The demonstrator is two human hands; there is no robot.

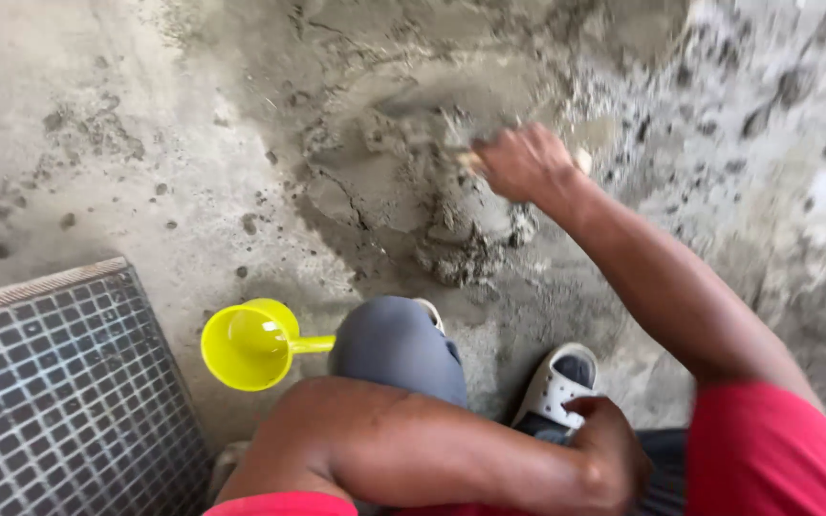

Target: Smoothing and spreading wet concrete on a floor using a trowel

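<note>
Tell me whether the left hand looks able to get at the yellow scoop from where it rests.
Probably yes. The left hand rests by the white shoe, and the yellow scoop lies on bare floor just past the bent knee, which the arm would have to swing around.

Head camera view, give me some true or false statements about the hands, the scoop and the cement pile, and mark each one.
1. The right hand is at the wet cement pile, gripping a pale tool handle. True.
2. The yellow scoop is held in the left hand. False: it lies on the floor, untouched.
3. The left hand rests near a white clog. True.
4. The mosaic tile sheet lies on top of the cement pile. False: it lies apart, at lower left.
</note>
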